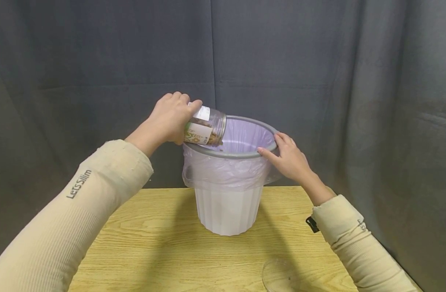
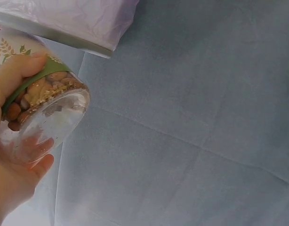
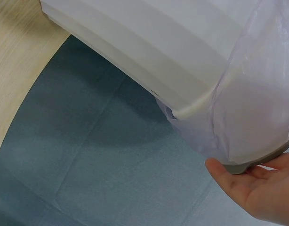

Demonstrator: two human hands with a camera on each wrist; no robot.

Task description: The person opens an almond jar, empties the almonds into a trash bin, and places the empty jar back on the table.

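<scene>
My left hand (image 1: pixel 170 117) grips a clear jar (image 1: pixel 205 126) with a label and nuts inside, tipped on its side with its open mouth over the left rim of a white bin (image 1: pixel 228 211). The left wrist view shows the jar's (image 2: pixel 43 110) clear base and the nuts against my left hand (image 2: pixel 15 155). The bin has a grey rim (image 1: pixel 241 154) and a pale purple bag liner (image 1: pixel 223 172). My right hand (image 1: pixel 286 156) rests on the bin's right rim, fingers over the edge; the right wrist view shows my right hand (image 3: pixel 260 188) under the grey rim (image 3: pixel 243 167).
The bin stands on a wooden table (image 1: pixel 153 243). A clear round lid or dish (image 1: pixel 281 275) lies near the table's front edge on the right. A grey cloth backdrop (image 1: pixel 317 61) hangs behind and around the table.
</scene>
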